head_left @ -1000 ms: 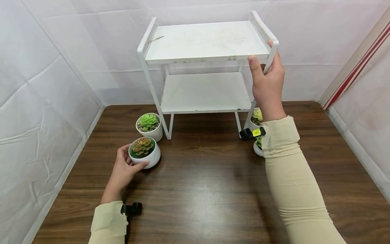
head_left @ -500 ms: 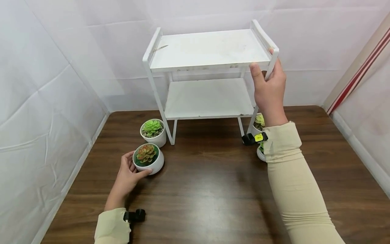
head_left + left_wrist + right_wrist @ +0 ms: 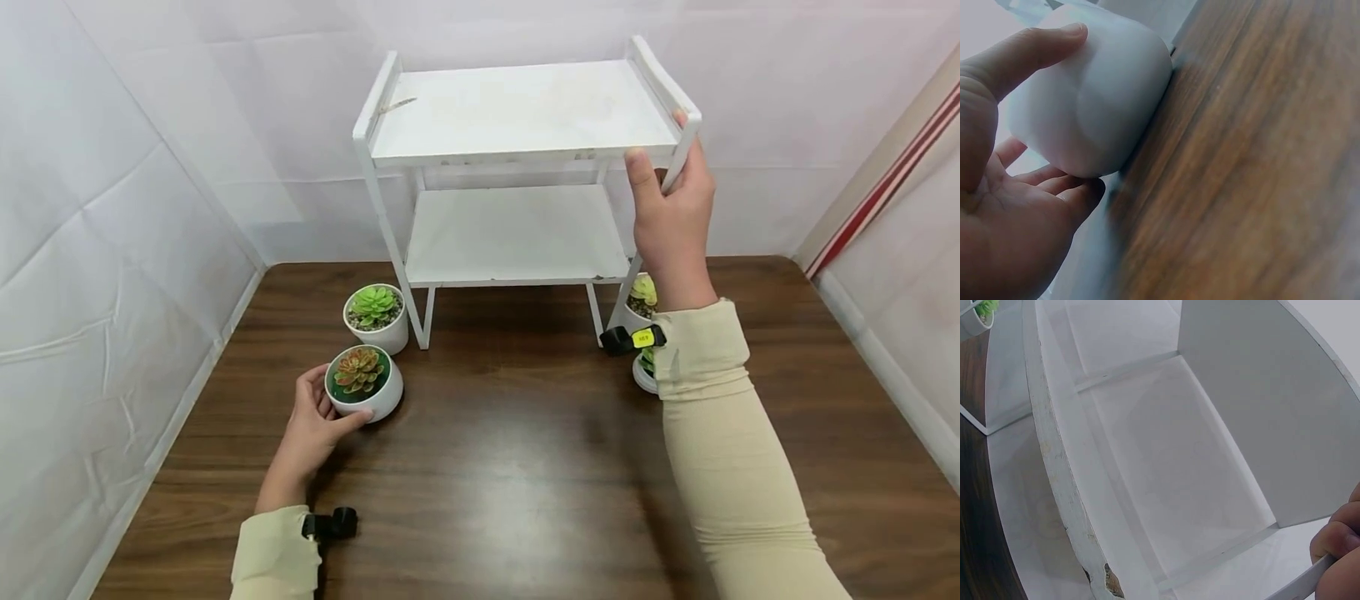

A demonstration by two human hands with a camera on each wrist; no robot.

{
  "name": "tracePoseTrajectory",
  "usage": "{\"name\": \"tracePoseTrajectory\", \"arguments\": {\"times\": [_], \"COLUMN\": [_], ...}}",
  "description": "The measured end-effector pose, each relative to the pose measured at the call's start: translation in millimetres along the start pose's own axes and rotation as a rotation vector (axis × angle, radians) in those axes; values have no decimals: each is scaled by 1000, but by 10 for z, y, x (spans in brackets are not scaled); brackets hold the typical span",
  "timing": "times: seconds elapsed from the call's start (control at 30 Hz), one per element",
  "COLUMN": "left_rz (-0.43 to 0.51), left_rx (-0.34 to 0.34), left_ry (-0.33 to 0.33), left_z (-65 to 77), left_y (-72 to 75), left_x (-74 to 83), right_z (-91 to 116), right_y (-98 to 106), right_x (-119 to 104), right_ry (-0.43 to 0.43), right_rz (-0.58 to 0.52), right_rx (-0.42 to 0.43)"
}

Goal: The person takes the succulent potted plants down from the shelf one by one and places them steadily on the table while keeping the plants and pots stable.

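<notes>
A white bowl-shaped pot (image 3: 381,398) with a reddish-green succulent (image 3: 358,372) stands at the front left of a white two-tier shelf rack (image 3: 517,154). My left hand (image 3: 315,425) holds this pot from the left, thumb on its front and fingers round its far side. In the left wrist view the pot's smooth wall (image 3: 1116,87) shows between thumb and fingers, its base right at the table. High on the rack's right side, my right hand (image 3: 675,217) grips the front upright just below the top tier. In the right wrist view the fingers (image 3: 1335,540) curl round the white bar.
Behind the held pot stands a white pot (image 3: 386,335) with a bright green succulent, close by the rack's left leg. Two more potted plants, one in a rear pot (image 3: 637,312) and one in a front pot (image 3: 645,379), are partly hidden behind my right wrist.
The head view has shifted slightly, moving the whole scene a little right and down. Both hands keep their hold, and the pots and rack keep their places relative to each other.
</notes>
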State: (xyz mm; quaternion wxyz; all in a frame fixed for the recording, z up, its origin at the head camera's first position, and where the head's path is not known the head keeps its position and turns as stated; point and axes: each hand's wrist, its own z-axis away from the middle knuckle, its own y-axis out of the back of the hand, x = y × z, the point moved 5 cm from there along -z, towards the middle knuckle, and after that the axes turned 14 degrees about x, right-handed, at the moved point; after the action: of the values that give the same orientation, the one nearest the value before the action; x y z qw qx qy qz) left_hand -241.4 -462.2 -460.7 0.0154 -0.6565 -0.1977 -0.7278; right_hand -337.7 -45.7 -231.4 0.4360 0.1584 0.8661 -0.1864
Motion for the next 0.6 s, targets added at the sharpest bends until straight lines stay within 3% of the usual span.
{"name": "tracePoseTrajectory", "arguments": {"times": [0.23, 0.6], "left_rz": [1, 7], "left_rx": [-16, -2], "left_ry": [12, 29], "left_z": [42, 76], "left_y": [-47, 17], "left_x": [9, -17], "right_z": [10, 7], "right_y": [105, 3], "right_x": [35, 48], "right_ry": [7, 15], "right_rz": [19, 10], "right_rx": [7, -8]}}
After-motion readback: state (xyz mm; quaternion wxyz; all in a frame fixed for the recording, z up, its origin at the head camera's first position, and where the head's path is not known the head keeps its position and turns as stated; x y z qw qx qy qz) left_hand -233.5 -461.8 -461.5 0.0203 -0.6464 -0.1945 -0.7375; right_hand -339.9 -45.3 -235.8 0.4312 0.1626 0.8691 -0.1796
